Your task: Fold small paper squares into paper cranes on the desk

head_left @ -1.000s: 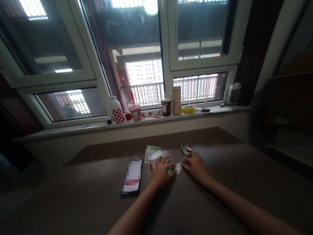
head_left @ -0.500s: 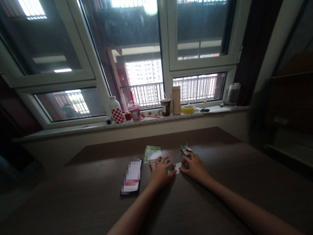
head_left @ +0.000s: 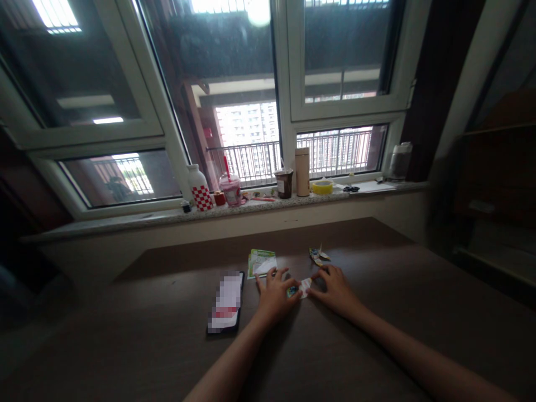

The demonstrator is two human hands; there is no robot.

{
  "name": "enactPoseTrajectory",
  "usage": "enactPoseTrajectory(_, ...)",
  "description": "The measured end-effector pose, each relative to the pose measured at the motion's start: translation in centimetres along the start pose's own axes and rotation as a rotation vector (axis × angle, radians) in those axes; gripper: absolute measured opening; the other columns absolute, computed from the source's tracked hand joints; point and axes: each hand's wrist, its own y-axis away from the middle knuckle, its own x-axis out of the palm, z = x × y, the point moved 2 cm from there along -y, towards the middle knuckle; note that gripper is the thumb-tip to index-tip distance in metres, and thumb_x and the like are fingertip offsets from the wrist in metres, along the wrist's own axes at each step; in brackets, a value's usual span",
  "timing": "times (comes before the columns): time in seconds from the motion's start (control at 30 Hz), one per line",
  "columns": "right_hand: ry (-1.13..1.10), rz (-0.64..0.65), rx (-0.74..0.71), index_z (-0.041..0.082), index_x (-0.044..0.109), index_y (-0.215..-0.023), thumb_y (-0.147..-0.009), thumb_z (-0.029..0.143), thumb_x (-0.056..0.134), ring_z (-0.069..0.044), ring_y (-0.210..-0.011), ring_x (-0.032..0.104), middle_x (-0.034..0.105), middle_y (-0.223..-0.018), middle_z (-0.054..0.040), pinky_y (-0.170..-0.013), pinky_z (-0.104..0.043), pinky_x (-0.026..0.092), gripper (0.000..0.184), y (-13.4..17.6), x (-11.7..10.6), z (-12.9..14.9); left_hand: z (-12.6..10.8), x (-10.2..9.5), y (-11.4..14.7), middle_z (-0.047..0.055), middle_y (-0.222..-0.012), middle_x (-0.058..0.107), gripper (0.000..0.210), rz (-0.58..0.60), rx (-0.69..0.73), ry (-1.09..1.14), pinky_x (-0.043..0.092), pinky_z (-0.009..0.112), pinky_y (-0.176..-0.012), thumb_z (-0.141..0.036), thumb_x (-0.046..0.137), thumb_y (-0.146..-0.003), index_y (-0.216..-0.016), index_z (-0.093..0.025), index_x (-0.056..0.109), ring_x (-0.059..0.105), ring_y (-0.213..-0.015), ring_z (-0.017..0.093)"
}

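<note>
Between my hands lies a small piece of folded paper [head_left: 305,287], mostly white with blue and green print at its left part. My left hand [head_left: 276,293] grips its left side, thumb and fingertips on the paper, with the other fingers curved above the table. At its right edge my right hand [head_left: 335,289] has thumb and forefinger closed on the paper. Just beyond the right hand sits a second folded paper piece [head_left: 319,257] with points sticking up. Flat green and white printed sheets [head_left: 262,262] lie past my left fingertips.
A phone [head_left: 226,304] with a blurred screen rests left of my left hand on the dark table [head_left: 167,357]. Along the windowsill [head_left: 251,206] stand a checkered bottle [head_left: 200,188], drink cups, a beige flask [head_left: 302,172], yellow tape [head_left: 322,187] and scissors [head_left: 350,189].
My right hand has shifted very slightly at the paper's right edge, baring a little more of the folded piece beyond it. My left hand and the other things stay put.
</note>
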Motion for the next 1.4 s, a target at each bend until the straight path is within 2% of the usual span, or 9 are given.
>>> enactPoseTrajectory(0.1,-0.065,-0.036,0.008,0.022,0.077,-0.096,-0.083,0.030,0.067,-0.028,-0.117,0.051,0.061,-0.115,-0.0121,-0.106,-0.043,0.041,0.018,-0.2,-0.1,-0.4,0.0,0.0,0.0,-0.003,-0.148,0.050,0.023,-0.003,-0.016,-0.009,-0.003,0.079,-0.109,-0.049,0.064,-0.085,-0.107,-0.043,0.070,0.029,-0.143,0.036)
enactPoseTrajectory(0.2,-0.115,-0.032,-0.044,0.027,0.080,-0.090,-0.083,0.025,0.066,-0.027,-0.116,0.051,0.063,-0.111,-0.0095,-0.106,-0.045,0.040,0.015,-0.3,-0.1,-0.5,0.0,-0.1,-0.1,-0.003,-0.147,0.051,0.023,-0.004,-0.025,-0.006,-0.002,0.078,-0.109,-0.049,0.064,-0.086,-0.107,-0.043,0.070,0.030,-0.143,0.036)
enactPoseTrajectory(0.33,-0.130,0.026,-0.095,0.031,0.081,-0.085,-0.081,0.027,0.070,-0.027,-0.117,0.050,0.063,-0.114,-0.0086,-0.106,-0.044,0.040,0.012,-0.3,0.1,-0.4,0.0,0.0,0.0,-0.002,-0.147,0.050,0.025,0.006,-0.026,-0.008,-0.003,0.078,-0.110,-0.049,0.063,-0.086,-0.109,-0.042,0.070,0.029,-0.143,0.036)
enactPoseTrajectory(0.5,-0.063,0.047,-0.045,0.033,0.081,-0.090,-0.082,0.029,0.068,-0.027,-0.117,0.049,0.063,-0.115,-0.0084,-0.104,-0.042,0.041,0.015,-0.3,0.1,-0.2,0.1,0.0,0.0,-0.003,-0.147,0.050,0.024,-0.003,-0.015,-0.003,-0.003,0.078,-0.109,-0.049,0.062,-0.086,-0.108,-0.043,0.070,0.030,-0.142,0.036)
enactPoseTrajectory(0.87,0.172,-0.023,0.049,0.037,0.078,-0.105,-0.091,0.034,0.057,-0.030,-0.119,0.046,0.060,-0.121,-0.0107,-0.099,-0.044,0.042,0.025,-0.5,-0.9,0.2,-0.1,-0.1,-0.1,-0.002,-0.148,0.049,0.024,0.025,-0.036,-0.004,-0.002,0.077,-0.110,-0.048,0.063,-0.086,-0.108,-0.043,0.070,0.029,-0.143,0.036)
enactPoseTrajectory(1.17,0.142,-0.002,0.032,0.035,0.077,-0.107,-0.089,0.033,0.058,-0.029,-0.120,0.045,0.060,-0.121,-0.0099,-0.101,-0.045,0.041,0.026,-0.6,-0.5,-0.2,0.2,-0.3,-0.1,0.001,-0.151,0.047,0.042,0.058,-0.019,0.048,-0.001,0.076,-0.111,-0.055,0.069,-0.078,-0.118,-0.042,0.068,0.027,-0.143,0.038)
enactPoseTrajectory(1.4,0.128,0.012,0.015,0.033,0.077,-0.106,-0.088,0.032,0.059,-0.029,-0.120,0.046,0.059,-0.121,-0.0112,-0.104,-0.045,0.039,0.025,-0.7,-0.4,-0.3,0.0,-0.7,0.1,0.000,-0.134,0.060,0.035,0.017,0.006,0.097,0.002,0.074,-0.113,-0.052,0.068,-0.081,-0.113,-0.042,0.071,0.037,-0.135,0.034)
